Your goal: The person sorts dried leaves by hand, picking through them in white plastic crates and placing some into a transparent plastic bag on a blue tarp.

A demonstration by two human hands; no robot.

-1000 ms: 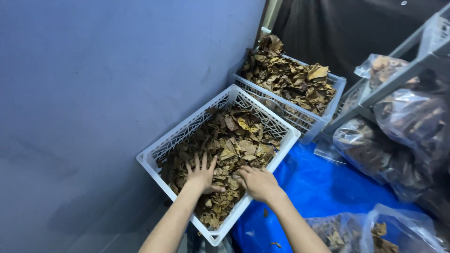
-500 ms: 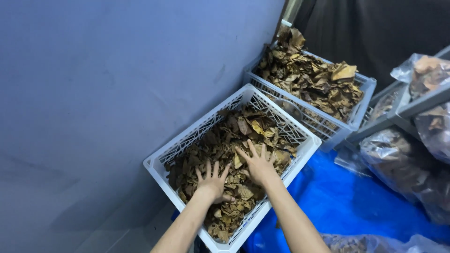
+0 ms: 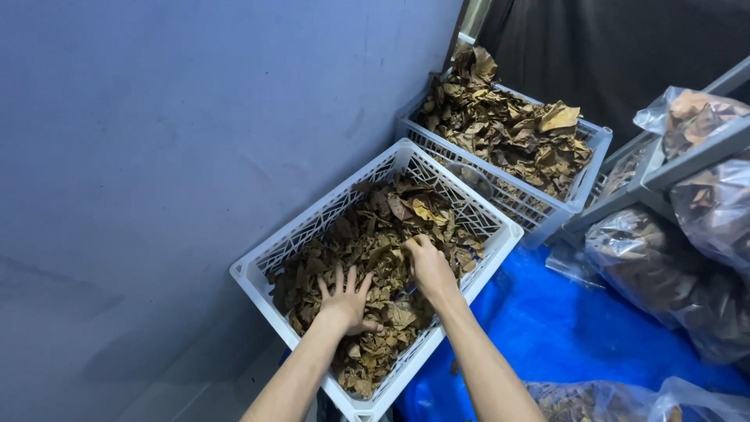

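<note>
Near edge: both bare forearms come up from the bottom of the frame into the white plastic crate (image 3: 258, 270), lattice-walled, rectangular, long axis running diagonally from near-left to far-right, far corner pointing toward the second crate. Left hand (image 3: 346, 301) lies flat, palm down on the dry leaves (image 3: 367, 234), fingers spread wide and straight, gripping nothing. Right hand (image 3: 429, 266) sits just beyond it, nearer the crate's middle, fingers curled down with tips pushed into the leaves; cannot tell if it has anything pinched. Leaves are brown to tan, crumpled, brittle-looking, irregular flakes, a few paler yellow ones near the far end; they fill the crate to roughly below the rim, heaped loosely. Crate sits against a flat blue-grey wall (image 3: 195, 141) on its left; blue tarp (image 3: 562, 328), glossy and wrinkled, lies to its right. Further back, second white lattice crate (image 3: 582, 184), touching or just beside the first one's far corner, overfilled with bigger curled brown leaves. Right side: clear plastic bags (image 3: 672, 273) of similar leaves, crinkly, stacked on and under a grey metal rack (image 3: 687, 152)
</note>
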